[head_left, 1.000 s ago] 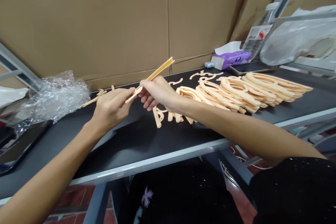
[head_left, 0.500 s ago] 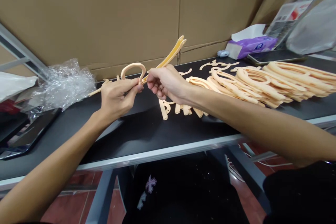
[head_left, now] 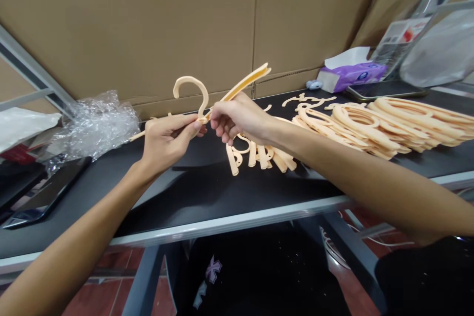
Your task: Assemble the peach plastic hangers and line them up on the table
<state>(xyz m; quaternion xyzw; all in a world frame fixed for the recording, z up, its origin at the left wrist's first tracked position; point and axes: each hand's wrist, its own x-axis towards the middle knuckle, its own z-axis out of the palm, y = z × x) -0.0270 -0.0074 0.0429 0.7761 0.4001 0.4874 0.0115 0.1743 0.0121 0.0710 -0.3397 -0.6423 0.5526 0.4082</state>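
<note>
A cream plastic clothes hanger [head_left: 203,90] is held up over the black table, its hook curving upward and open to the left. My left hand [head_left: 168,140] pinches it at the base of the hook. My right hand [head_left: 237,117] is closed around one hanger arm, whose grooved end points up to the right. A thin cream piece sticks out behind my left hand; whether it belongs to this hanger I cannot tell. Just beyond and below my right hand lie several loose cream hanger parts [head_left: 262,154], partly covered by that forearm.
Stacked cream hanger pieces [head_left: 370,118] spread along the right side of the table [head_left: 207,192]. Behind them are a purple tissue pack [head_left: 351,76], a phone [head_left: 387,90] and a clear bottle. Crumpled clear plastic wrap [head_left: 99,126] and a dark tablet-like slab [head_left: 48,192] lie at left. Cardboard [head_left: 148,24] walls the back.
The hook has turned so its open end now shows to the left. The arm in my right hand tilts lower toward the right. Both hands keep their hold.
</note>
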